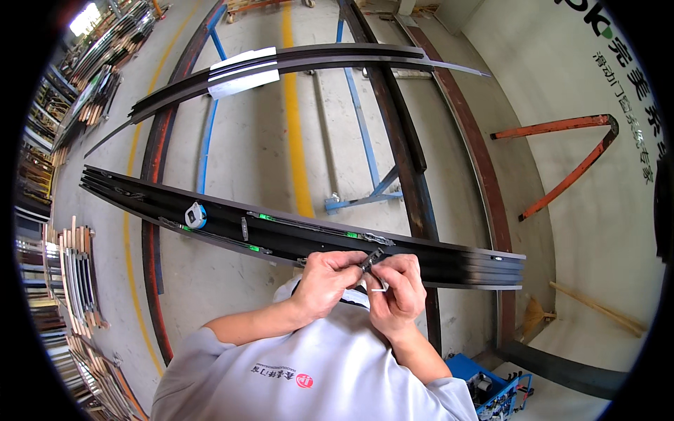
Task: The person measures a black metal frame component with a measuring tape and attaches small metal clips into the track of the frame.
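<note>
My left hand (pixel 327 279) and my right hand (pixel 397 289) meet close to my chest. Between their fingertips they pinch a small dark metal fitting (pixel 373 259). A thin white strip (pixel 380 290) shows at the fingers of my right hand; I cannot make out what it is. Just beyond both hands lies a long black channelled profile (pixel 435 261). In its channel rest a tape measure (pixel 196 215), a short dark bar (pixel 244 229) and a longer hardware piece (pixel 377 239). Several bright green clips (pixel 265 217) sit along its edges.
Farther off, a second black profile (pixel 316 57) with a white sheet (pixel 243 74) around it lies across dark rails (pixel 393 133) on blue stands (pixel 360 116). Racks of profiles (pixel 77 281) line the left. At right are an orange bracket (pixel 562 130) and a blue cart (pixel 484 382).
</note>
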Available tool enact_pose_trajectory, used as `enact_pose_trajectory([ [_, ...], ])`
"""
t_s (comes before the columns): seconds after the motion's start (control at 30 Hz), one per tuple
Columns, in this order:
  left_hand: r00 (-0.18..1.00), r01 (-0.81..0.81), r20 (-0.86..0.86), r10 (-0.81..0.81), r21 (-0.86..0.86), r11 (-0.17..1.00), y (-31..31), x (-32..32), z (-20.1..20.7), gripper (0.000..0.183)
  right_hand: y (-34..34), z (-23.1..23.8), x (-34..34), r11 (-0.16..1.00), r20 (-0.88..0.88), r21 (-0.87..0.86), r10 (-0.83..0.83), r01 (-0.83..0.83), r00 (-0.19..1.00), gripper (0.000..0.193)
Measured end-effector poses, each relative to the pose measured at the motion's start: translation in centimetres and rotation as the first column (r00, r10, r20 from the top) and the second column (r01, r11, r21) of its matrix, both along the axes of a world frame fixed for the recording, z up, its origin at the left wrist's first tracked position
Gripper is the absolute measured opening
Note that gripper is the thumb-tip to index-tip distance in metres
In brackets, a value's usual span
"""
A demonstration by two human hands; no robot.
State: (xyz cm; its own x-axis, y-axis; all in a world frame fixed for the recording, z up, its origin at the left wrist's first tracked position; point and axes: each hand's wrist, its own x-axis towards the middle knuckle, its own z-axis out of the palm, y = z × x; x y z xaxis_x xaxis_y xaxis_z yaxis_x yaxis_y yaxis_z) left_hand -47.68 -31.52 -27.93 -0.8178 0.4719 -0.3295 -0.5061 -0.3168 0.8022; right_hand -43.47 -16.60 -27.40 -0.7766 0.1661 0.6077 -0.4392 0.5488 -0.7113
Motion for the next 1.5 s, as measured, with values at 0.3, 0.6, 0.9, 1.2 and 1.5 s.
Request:
enact_pose_trajectory([
  [0.3,0.999,-0.009,0.031,0.010,-0.027,1.000,-0.4,0.3,0.2,0.024,-0.4,0.4,0.3,1.000,-0.042,-0.007,-0.001,0.001,0.999,0.021],
  [0.6,0.998,0.017,0.052,-0.016,-0.015,1.000,-1.0,0.5,0.6,0.023,-1.2,-0.2,0.6,0.999,-0.044,0.022,-0.044,0.045,0.998,0.027],
  [0.9,0.996,-0.016,0.093,0.012,0.048,0.999,-2.0,0.6,0.2,0.023,-2.5,0.1,0.4,0.995,-0.060,-0.096,0.002,-0.007,0.998,0.022],
  [1.2,0.995,-0.027,0.096,0.020,0.074,0.997,-3.0,0.5,-0.2,0.023,-3.5,0.6,0.3,0.998,-0.068,0.030,-0.044,0.046,0.997,0.021],
  [1.5,0.992,-0.040,0.124,0.031,0.063,0.997,-4.8,0.0,-0.2,0.022,-5.6,0.9,0.0,0.997,-0.011,0.064,-0.041,0.041,0.999,0.030],
])
